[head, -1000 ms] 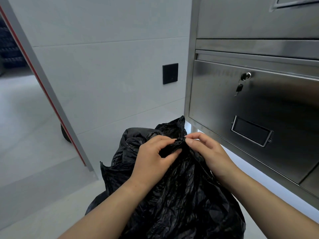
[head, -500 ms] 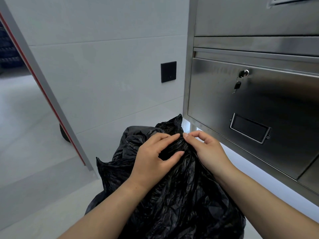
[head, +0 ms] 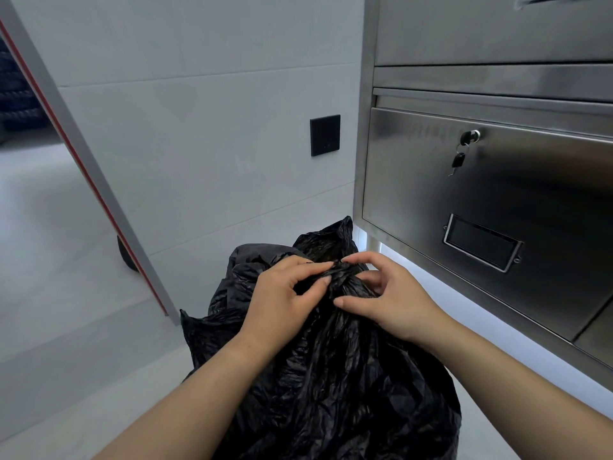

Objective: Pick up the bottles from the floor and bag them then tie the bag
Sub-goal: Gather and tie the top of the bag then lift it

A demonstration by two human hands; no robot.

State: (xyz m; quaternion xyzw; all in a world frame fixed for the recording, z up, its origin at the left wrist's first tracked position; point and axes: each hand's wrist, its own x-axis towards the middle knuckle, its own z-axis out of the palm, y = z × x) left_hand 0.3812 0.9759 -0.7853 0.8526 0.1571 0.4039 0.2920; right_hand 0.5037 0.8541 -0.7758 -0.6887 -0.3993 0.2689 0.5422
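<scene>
A crumpled black plastic bag [head: 338,376] stands on the floor in front of me, bulging and gathered at the top. My left hand [head: 282,300] pinches the bunched neck of the bag from the left between thumb and fingers. My right hand [head: 388,293] meets it from the right, its fingertips on the same twisted knot of plastic and its thumb pressed below. A loose flap of the bag sticks up behind the hands. No bottles are visible; the bag hides whatever is inside.
A stainless steel cabinet [head: 497,200] with a lock and hanging key [head: 462,151] rises close on the right. A white tiled wall with a black switch plate [head: 325,135] is straight ahead. A slanted grey and red panel [head: 99,180] leans at the left over pale floor.
Both hands have shifted slightly on the bag's neck; the right hand's fingers have spread and moved over the bunched plastic, which is now more tightly twisted.
</scene>
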